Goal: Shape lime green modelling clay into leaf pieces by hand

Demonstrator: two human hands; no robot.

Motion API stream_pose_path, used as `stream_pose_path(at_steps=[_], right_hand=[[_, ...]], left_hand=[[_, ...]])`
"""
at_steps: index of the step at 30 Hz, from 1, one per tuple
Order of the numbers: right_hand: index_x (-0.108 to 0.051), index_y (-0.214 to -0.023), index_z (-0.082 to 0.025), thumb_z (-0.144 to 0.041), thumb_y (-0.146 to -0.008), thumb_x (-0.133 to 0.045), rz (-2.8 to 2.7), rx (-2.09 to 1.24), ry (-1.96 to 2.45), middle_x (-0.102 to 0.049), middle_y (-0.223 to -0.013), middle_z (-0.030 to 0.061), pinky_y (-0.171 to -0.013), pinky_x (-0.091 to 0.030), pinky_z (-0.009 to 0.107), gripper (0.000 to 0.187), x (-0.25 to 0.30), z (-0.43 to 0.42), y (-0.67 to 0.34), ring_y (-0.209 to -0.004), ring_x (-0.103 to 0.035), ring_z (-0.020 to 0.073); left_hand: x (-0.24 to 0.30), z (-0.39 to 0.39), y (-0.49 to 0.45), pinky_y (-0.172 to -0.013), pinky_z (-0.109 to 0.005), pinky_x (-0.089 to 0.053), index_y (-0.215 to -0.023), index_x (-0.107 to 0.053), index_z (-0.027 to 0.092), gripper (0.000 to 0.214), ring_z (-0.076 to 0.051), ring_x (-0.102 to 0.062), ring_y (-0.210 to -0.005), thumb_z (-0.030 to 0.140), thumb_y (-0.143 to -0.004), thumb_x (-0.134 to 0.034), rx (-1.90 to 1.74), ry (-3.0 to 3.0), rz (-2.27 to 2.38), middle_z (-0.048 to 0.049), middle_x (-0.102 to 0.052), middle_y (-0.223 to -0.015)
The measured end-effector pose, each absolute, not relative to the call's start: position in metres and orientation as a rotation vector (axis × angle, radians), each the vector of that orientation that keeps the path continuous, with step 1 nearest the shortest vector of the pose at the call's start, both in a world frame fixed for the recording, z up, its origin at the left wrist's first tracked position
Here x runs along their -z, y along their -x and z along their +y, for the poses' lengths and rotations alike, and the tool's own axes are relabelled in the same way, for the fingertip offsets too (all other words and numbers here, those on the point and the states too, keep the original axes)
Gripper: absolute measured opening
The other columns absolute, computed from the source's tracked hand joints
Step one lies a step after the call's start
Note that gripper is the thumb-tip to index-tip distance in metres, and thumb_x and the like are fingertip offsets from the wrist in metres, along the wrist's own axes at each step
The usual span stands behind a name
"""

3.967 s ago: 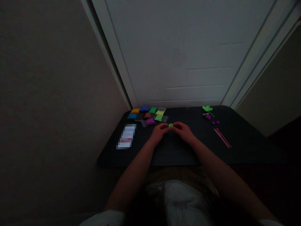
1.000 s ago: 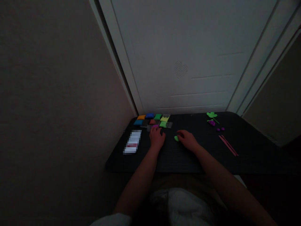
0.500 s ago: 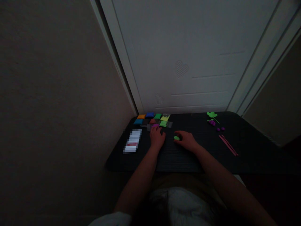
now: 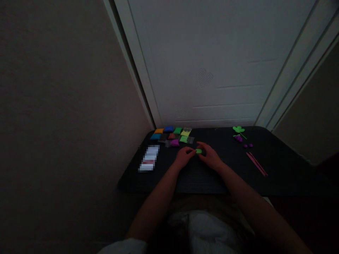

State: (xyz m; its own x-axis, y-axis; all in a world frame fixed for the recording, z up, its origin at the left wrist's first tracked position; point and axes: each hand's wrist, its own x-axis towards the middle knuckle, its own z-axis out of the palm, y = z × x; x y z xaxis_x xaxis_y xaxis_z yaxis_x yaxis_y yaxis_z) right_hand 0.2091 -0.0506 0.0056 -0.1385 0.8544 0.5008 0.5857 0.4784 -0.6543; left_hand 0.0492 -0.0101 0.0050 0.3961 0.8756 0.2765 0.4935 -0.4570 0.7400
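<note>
Left hand [image 4: 184, 156] pinches one green piece [image 4: 198, 151] at its left edge; right hand [image 4: 211, 157] curls about the other side, whether gripping I can't tell. Beyond left hand: nine packets [image 4: 172, 136]. Left of it: one pale rectangle [image 4: 149, 158], pixelated, unreadable to me. Right of right hand: two loose purple balls [image 4: 250, 145], two pink sticks [image 4: 255, 163].

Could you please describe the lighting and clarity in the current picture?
Head view: dim, the table nearly black, the door paler; head view: the white panel pixelated beyond reading; head view: the green piece bright, but its fine detail lost.
</note>
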Motion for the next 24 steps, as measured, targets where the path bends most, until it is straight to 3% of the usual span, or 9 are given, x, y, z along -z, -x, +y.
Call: stream_pose_path(at_steps=[9, 16, 24], right_hand=[[-0.039, -0.116, -0.023, -0.018, -0.068, -0.053, -1.837, -0.301, 1.152, -0.052, -0.102, 0.0048, -0.085, -0.038, 0.034, 0.05, -0.004, -0.05, -0.209, -0.094, -0.049, 0.0163], [-0.052, -0.096, -0.021, -0.022, -0.07, -0.054, -1.905, -0.266, 1.122, -0.054, -0.094, 0.0041, -0.082, -0.039, 0.033, 0.027, -0.005, -0.05, -0.21, -0.091, -0.049, 0.0161], [-0.051, -0.097, -0.021, -0.02, -0.07, -0.052, -1.916, -0.27, 1.119, -0.054, -0.093, 0.004, -0.082, -0.039, 0.033, 0.027, -0.006, -0.052, -0.208, -0.091, -0.049, 0.0159]], left_hand=[[-0.014, -0.012, -0.048, -0.073, -0.027, -0.039, -0.085, -0.061, 0.016, 0.034, -0.016, -0.055, -0.079, 0.043, -0.067, -0.05, -0.86, -1.917, 1.108, -0.0028, -0.063, -0.083], [-0.012, -0.01, -0.047, -0.071, -0.026, -0.039, -0.08, -0.062, 0.014, 0.032, -0.016, -0.054, -0.076, 0.041, -0.066, -0.051, -0.863, -1.873, 1.079, -0.0024, -0.062, -0.077], [-0.016, -0.016, -0.049, -0.071, -0.025, -0.039, -0.08, -0.062, 0.015, 0.033, -0.015, -0.054, -0.076, 0.043, -0.066, -0.051, -0.865, -1.847, 1.027, -0.0017, -0.062, -0.078]])
